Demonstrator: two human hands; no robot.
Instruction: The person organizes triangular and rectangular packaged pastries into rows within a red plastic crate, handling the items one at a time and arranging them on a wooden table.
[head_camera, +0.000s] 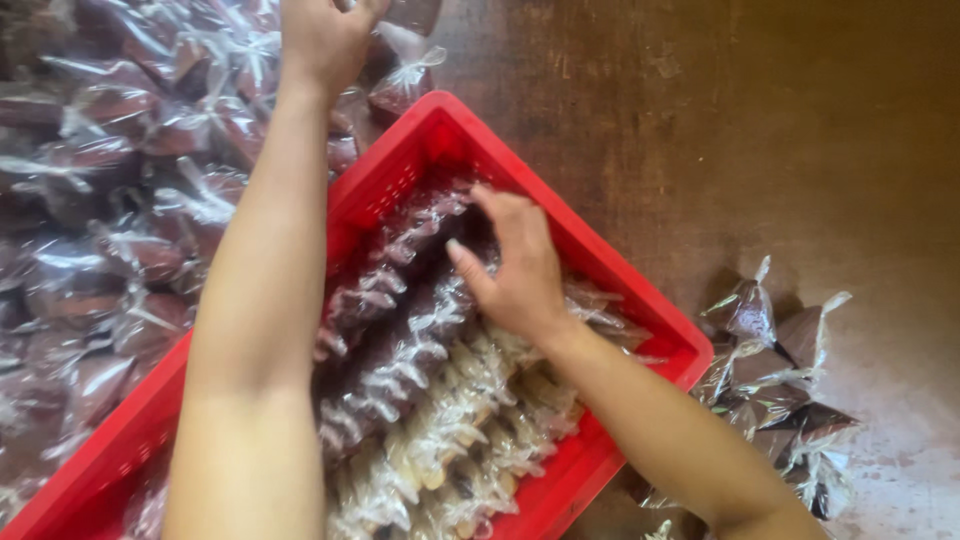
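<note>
Nearest us, pale packets fill the red crate on the counter. Our right hand lies spread on dark packets inside it. Farther off, our left hand reaches the bag pile; its grip we cannot tell.

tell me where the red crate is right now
In the head view the red crate sits centre-left on the brown table, with the right hand inside it on rows of bagged goods and loose bags piled to its left.
</note>
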